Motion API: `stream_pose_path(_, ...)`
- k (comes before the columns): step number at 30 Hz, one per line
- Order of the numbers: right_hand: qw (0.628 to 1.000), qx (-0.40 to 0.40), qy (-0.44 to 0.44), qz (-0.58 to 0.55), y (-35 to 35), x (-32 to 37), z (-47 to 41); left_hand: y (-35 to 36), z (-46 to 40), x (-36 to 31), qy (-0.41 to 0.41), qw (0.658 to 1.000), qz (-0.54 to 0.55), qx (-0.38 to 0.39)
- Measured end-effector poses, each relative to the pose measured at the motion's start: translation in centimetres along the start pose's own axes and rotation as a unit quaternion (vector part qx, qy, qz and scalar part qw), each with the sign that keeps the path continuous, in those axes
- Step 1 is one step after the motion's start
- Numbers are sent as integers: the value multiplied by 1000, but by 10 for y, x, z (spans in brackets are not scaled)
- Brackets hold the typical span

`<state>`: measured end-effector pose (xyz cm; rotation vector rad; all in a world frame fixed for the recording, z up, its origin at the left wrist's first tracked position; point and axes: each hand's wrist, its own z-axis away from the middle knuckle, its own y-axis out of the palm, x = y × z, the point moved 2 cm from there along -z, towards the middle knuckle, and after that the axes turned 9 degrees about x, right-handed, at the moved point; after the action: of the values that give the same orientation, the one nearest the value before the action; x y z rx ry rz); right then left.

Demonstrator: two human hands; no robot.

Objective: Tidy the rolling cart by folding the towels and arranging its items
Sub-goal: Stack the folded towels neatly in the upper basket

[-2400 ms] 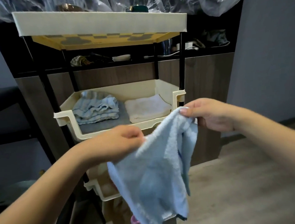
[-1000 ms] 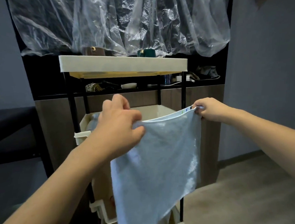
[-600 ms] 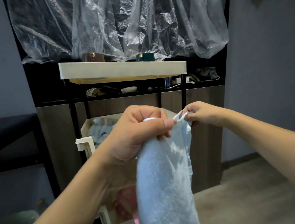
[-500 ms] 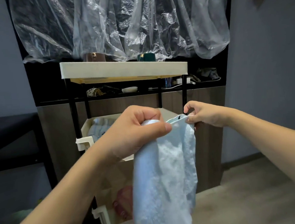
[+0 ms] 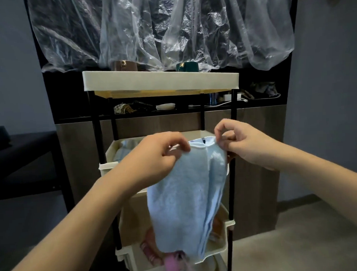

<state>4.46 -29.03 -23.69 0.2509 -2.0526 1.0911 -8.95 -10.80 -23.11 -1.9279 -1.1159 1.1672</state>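
A light blue towel [image 5: 182, 198] hangs folded lengthwise in front of the cream rolling cart [image 5: 161, 80]. My left hand [image 5: 154, 157] pinches its top left edge and my right hand [image 5: 241, 142] pinches its top right corner, both close together at the height of the middle tray [image 5: 109, 166]. A striped blue towel [image 5: 123, 150] shows in that tray behind my left hand. The lower tray [image 5: 138, 264] holds pink items [image 5: 173, 264], partly hidden by the hanging towel. A brown container [image 5: 123, 66] and a dark green one [image 5: 186, 66] stand on the top tray.
Behind the cart stands a dark wooden cabinet [image 5: 257, 173] with a shelf of small objects and cables, draped above in clear plastic sheeting [image 5: 158, 29]. A dark bench [image 5: 21, 154] is at the left. Grey wall and bare floor [image 5: 290, 243] lie to the right.
The towel went from held spread wide to folded in half, my hands coming together. Since half a second ago both hands shifted their pinch along the top edge and the towel hangs narrower.
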Motion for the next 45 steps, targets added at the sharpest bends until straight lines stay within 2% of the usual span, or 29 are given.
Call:
stream_pose_path(5, 995, -59, -27, 75, 5, 0, 2, 1, -8, -3, 33, 998, 57, -16)
stream_pose_path(10, 996, -83, -12, 23, 0, 0, 4, 2, -16, -4, 53, 992, 100, -59)
stream_pose_path(14, 999, -15, -3, -43, -1, 6, 10, 5, -20, -2, 42, 989, 117, -75)
stream_pose_path(18, 997, 31, -6, 68, 1, 8, 12, 10, -24, -6, 50, 988, 122, -84)
stream_pose_path(20, 998, 39, -13, 54, 2, 6, 10, 10, -26, -6, 46, 987, 122, -93)
stream_pose_path(24, 995, -13, -71, 76, 2, 6, 5, 10, -28, -7, 11, 987, 114, -116)
stream_pose_path(26, 993, -44, -80, 70, 0, 6, 3, 10, -27, -9, 0, 989, 107, -104)
stream_pose_path(28, 995, -78, -65, 15, -5, 2, 1, 10, -26, -10, -38, 998, 34, -36)
stream_pose_path(29, 995, -87, -55, -11, -8, -1, -1, 11, -24, -10, -60, 996, -64, 2)
stream_pose_path(30, 995, -88, -47, -23, -10, -5, -2, 12, -23, -9, -60, 981, -183, 12)
stream_pose_path(31, 995, -87, -43, -18, -13, -8, -4, 13, -21, -10, -28, 956, -291, -13)
stream_pose_path(33, 994, -94, -48, 10, -17, -12, -8, 18, -21, -12, 62, 902, -422, -67)
stream_pose_path(35, 990, -112, -77, 37, -24, -9, -11, 17, -22, -16, 107, 867, -477, -94)
stream_pose_path(39, 984, -102, -135, 56, -34, -1, -13, -8, -22, -26, 118, 840, -505, -157)
stream_pose_path(41, 981, -89, -135, 111, -36, 5, -16, -17, -23, -33, 94, 831, -524, -162)
stream_pose_path(43, 975, -73, -127, 164, -40, 16, -23, -21, -26, -41, 58, 806, -574, -132)
stream_pose_path(45, 982, -24, -104, 153, -45, 29, -28, -26, -30, -43, -21, 822, -562, -91)
